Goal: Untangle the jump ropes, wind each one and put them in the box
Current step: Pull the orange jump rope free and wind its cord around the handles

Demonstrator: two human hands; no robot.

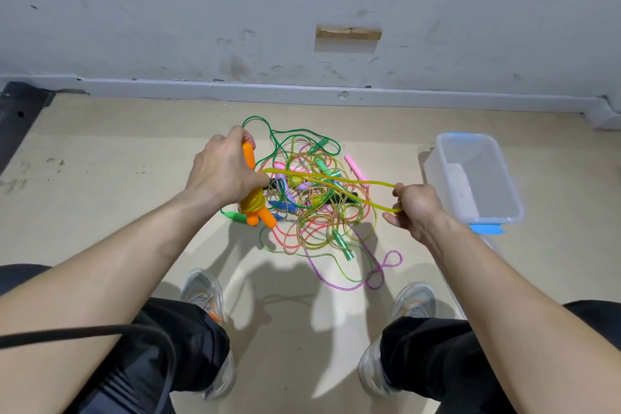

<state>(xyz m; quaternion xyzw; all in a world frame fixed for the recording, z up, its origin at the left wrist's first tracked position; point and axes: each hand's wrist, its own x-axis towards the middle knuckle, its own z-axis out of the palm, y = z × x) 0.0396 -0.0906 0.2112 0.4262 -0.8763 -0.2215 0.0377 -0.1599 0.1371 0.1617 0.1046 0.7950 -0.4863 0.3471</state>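
— How far along is this, do you reckon?

— Early, I'd say. The clear plastic box (470,135) stands on the floor (100,198) to the person's right, and I can see nothing in it.

— And the one being worked on?

— That's the yellow rope (336,178). The left hand (223,171) is closed round its two orange handles (249,155), with a few turns of the rope already coiled about them just below the fist. The right hand (415,205) has its fingers curled on the slack end of the loop, holding it out taut towards the box.

— So it's free of the rest?

— It looks lifted clear, above the pile, though where it crosses the heap I can't be certain nothing catches it. A few more turns and it should be ready to go in, I'd guess.

— And the rest?

— All left to do. The heap of ropes (312,212) lies on the floor between the hands: green, pink, purple, lime cords, knotted through one another, handles buried among them. None of those is wound.
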